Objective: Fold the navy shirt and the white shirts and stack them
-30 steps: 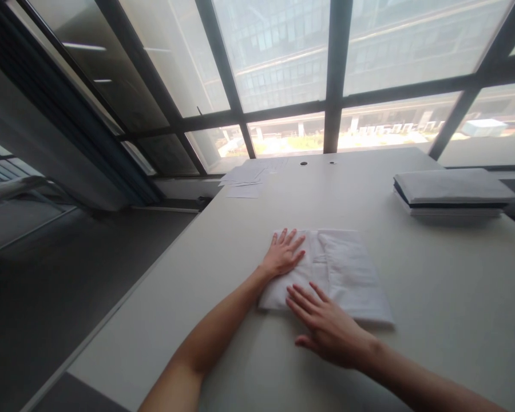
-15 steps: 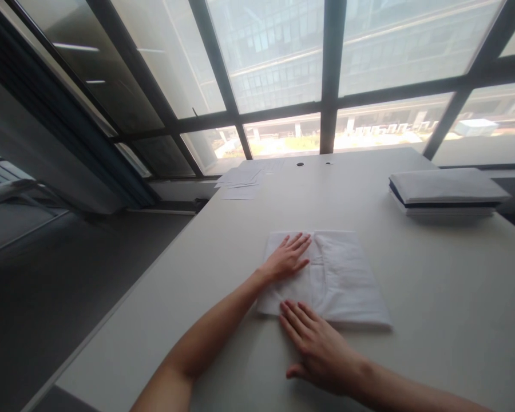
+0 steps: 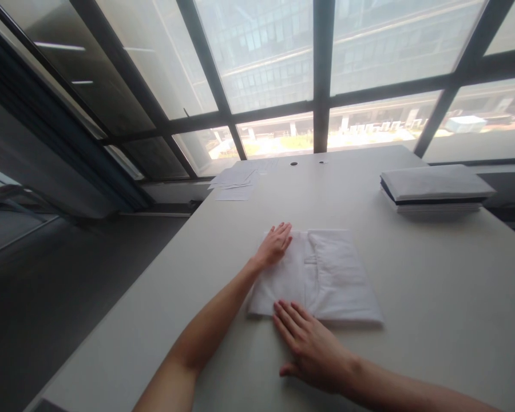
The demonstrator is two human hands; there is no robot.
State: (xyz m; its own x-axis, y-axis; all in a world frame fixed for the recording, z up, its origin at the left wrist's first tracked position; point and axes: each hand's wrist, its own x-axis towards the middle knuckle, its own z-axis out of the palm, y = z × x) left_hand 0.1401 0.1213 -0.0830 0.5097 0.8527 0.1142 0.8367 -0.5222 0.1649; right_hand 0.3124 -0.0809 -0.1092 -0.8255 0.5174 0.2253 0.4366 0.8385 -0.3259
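Note:
A white folded cloth (image 3: pixel 343 280), perhaps a garment, lies flat on the white table (image 3: pixel 433 320). Its two folded sides meet near the middle, where a small band or loop shows. My left hand (image 3: pixel 274 246) rests flat on the cloth's far left part, fingers stretched toward the far edge. At the near edge, my right hand (image 3: pixel 311 343) lies with its fingertips on the cloth and its palm over the table, thumb apart. Neither hand grips anything.
To the far right stands a stack of folded white and dark cloths (image 3: pixel 438 186). Loose paper sheets (image 3: pixel 236 180) lie at the far left of the table. Beyond its far edge are large windows (image 3: pixel 261 57); a curtain (image 3: pixel 60 120) hangs at the left.
My left hand has slid left and slightly away from me across the cloth, off the middle. My right hand stays at the near edge. The whole view has shifted a little.

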